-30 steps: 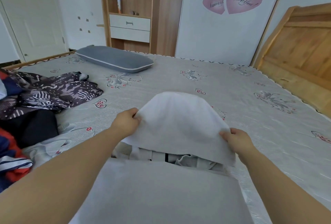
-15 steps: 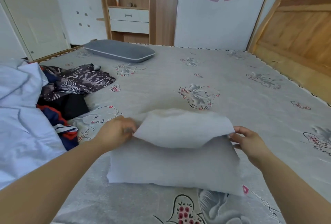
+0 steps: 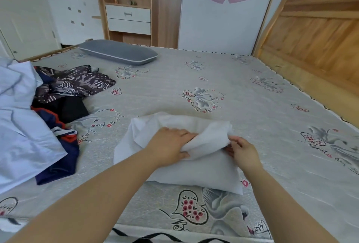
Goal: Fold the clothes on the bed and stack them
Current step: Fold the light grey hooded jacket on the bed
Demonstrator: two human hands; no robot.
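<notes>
On the bed (image 3: 252,97), nearest on the left, a pale blue garment (image 3: 21,126) spreads toward the edge, with a navy, red and white striped piece (image 3: 60,145) tucked against it. Just beyond lie a black garment (image 3: 71,107) and a dark patterned garment (image 3: 75,83), heaped together. None of this pile reaches the work area in the middle.

The left hand (image 3: 169,145) lies palm down on the white garment (image 3: 194,170), fingers stretched fairly flat, with the thumb under a raised flap of the cloth. The right hand (image 3: 242,150) pinches that flap's right edge, fingers curled round the fabric. The white garment rests partly folded on the bedsheet directly under both hands, its near part flat, the lifted flap between them.

Farther off, a grey pillow (image 3: 118,52) lies near the far edge, a wooden shelf unit (image 3: 128,5) behind it and a wooden headboard (image 3: 314,34) to the right.
</notes>
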